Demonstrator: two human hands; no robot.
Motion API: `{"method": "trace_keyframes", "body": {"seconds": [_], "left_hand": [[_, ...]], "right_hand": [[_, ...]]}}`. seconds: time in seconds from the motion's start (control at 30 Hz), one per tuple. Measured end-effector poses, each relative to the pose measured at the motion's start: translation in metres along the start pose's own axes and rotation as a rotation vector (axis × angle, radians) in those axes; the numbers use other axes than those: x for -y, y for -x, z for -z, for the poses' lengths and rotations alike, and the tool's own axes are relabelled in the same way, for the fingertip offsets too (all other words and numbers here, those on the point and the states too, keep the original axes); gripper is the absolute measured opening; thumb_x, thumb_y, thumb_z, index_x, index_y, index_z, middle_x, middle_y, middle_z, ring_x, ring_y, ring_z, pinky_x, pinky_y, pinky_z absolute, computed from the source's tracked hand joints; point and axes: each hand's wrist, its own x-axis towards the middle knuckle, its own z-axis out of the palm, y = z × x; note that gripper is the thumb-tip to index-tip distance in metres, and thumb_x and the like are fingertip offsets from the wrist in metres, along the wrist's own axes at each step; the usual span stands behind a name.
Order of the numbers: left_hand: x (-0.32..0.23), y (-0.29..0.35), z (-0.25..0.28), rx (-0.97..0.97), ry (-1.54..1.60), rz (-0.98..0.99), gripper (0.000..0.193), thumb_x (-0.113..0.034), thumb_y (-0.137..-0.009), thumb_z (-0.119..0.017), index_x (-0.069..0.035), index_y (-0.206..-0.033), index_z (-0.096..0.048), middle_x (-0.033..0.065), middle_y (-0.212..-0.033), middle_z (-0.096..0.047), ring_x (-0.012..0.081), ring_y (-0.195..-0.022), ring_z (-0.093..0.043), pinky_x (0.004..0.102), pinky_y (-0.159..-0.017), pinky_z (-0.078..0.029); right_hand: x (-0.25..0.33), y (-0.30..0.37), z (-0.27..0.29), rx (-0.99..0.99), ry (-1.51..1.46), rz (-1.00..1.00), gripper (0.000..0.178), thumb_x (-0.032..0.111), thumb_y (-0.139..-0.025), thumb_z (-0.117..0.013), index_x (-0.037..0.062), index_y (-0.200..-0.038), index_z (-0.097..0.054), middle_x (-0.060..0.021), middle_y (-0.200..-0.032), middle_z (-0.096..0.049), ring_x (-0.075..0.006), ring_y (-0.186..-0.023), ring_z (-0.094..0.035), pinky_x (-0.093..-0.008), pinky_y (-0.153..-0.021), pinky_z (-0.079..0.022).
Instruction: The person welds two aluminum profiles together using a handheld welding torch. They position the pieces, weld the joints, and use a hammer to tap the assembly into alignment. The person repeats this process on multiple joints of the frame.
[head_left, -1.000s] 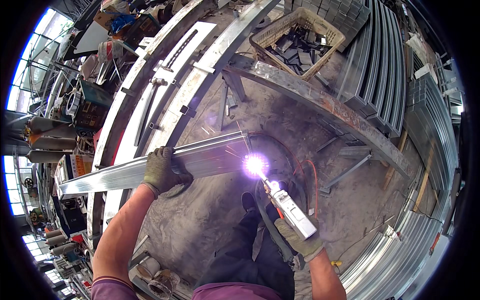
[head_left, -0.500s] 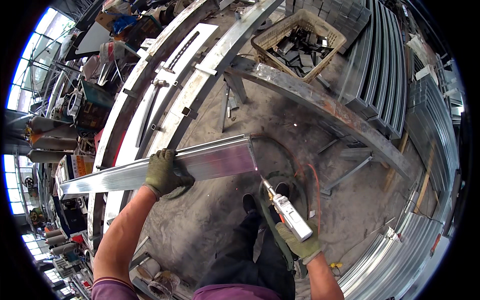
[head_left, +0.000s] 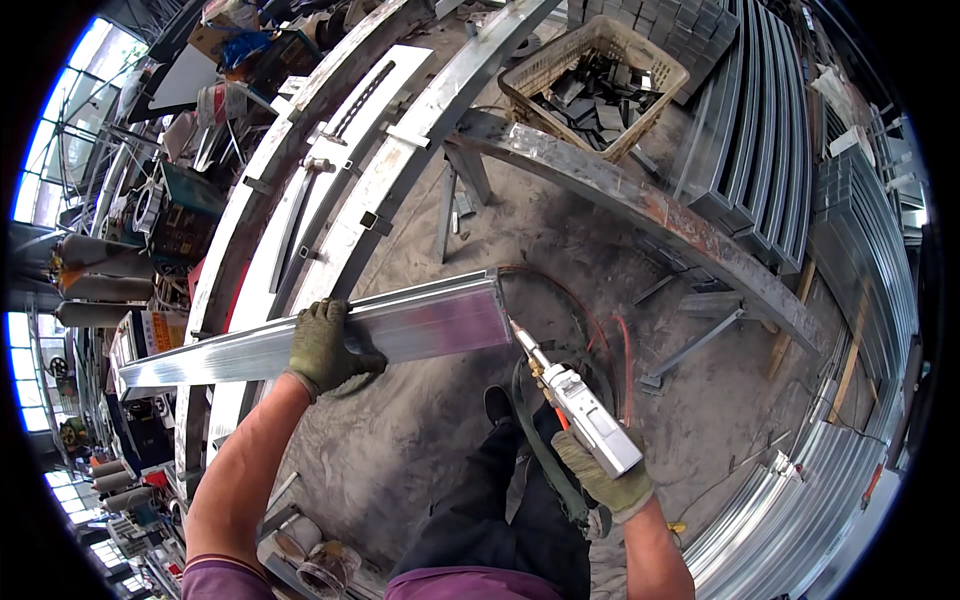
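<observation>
My left hand (head_left: pixel 328 348), in an olive work glove, grips a long silvery metal channel (head_left: pixel 440 320), its fingers over the top edge and thumb across the face. The channel slopes down to the left and rests across the rails; a purplish reflection shows near its right end. In the same kind of glove, my right hand (head_left: pixel 608 482) is closed round the rear of a silver-white handheld welding gun (head_left: pixel 590 415). Its narrow tip points up-left, right at the channel's end edge; whether it touches, I cannot tell. An orange hose and a dark fabric-covered cable run from the gun.
Long pale rails (head_left: pixel 390 190) form a rack at the left. A grey steel beam (head_left: pixel 640 195) on legs crosses ahead. Beyond it stands a plastic crate (head_left: pixel 520 92) holding metal offcuts. Stacked metal profiles (head_left: pixel 760 130) line the right side. Gas cylinders (head_left: pixel 95 285) lie at far left.
The gun's tip has shifted up along the channel's end edge, while its body and my right hand moved slightly right. A bright spot at the lower corner is gone. My left hand stays put.
</observation>
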Motion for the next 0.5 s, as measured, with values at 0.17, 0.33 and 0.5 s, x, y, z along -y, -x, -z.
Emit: {"method": "trace_keyframes", "body": {"seconds": [0.17, 0.33, 0.5], "left_hand": [[0.0, 0.001, -0.001, 0.01, -0.003, 0.007, 0.119, -0.068, -0.06, -0.101, 0.005, -0.144, -0.058, 0.022, -0.137, -0.064, 0.0399, -0.132, -0.06, 0.049, -0.118, -0.046], [0.001, 0.0, -0.003, 0.0, 0.014, 0.003, 0.12, -0.063, -0.057, -0.104, 0.006, -0.143, -0.057, 0.0229, -0.136, -0.062, 0.0415, -0.131, -0.059, 0.0499, -0.116, -0.047], [-0.002, 0.0, 0.0, 0.019, -0.003, 0.02, 0.121, -0.068, -0.059, -0.101, 0.005, -0.145, -0.058, 0.022, -0.138, -0.064, 0.0396, -0.133, -0.059, 0.0486, -0.12, -0.045]], "right_hand": [[0.007, -0.007, -0.002, -0.018, -0.049, -0.032, 0.034, 0.021, -0.094, -0.093, 0.0064, -0.123, -0.082, -0.0113, -0.111, -0.085, -0.0272, -0.099, -0.083, -0.0374, -0.084, -0.066], [-0.002, -0.003, -0.006, -0.016, -0.107, -0.049, 0.035, 0.022, -0.095, -0.092, 0.0053, -0.125, -0.082, -0.0119, -0.114, -0.085, -0.0268, -0.102, -0.083, -0.0372, -0.087, -0.067], [0.003, -0.007, -0.003, 0.002, -0.084, -0.065, 0.035, 0.022, -0.095, -0.092, 0.0052, -0.125, -0.082, -0.0117, -0.114, -0.085, -0.0264, -0.102, -0.083, -0.0374, -0.088, -0.067]]}}
